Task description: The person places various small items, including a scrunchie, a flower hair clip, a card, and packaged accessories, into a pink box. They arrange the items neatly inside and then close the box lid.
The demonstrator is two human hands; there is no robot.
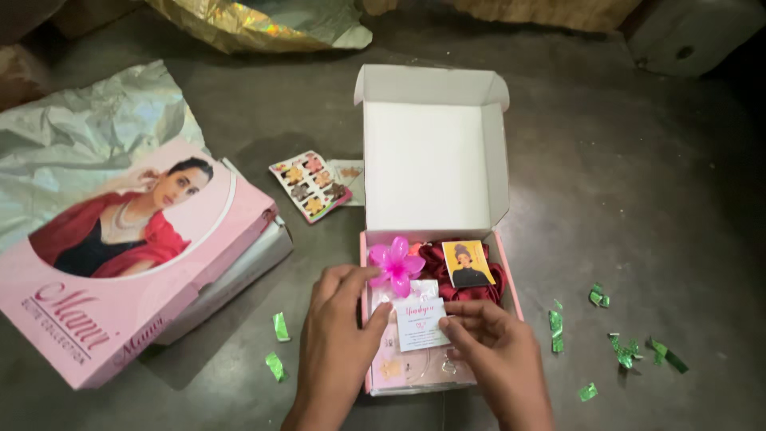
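**Small card held over an open pink gift box**

A small white card point(420, 323) is pinched between both hands above the open pink box point(511, 283). The left hand point(339, 335) grips the card's left edge with thumb and fingers, its fingertips touching a pink flower hair clip point(395, 265) laid at the box's upper left. The right hand point(499, 347) pinches the card's lower right corner. Dark red fabric point(435, 263) and a small yellow picture card point(467, 264) are seen inside the box, whose white lid point(427, 164) is raised. A large pink flat box point(136, 263) is set to the left on the dark floor point(638, 199), a sticker sheet point(309, 185) beside the lid, and green foil scraps point(626, 347) are scattered to the right.
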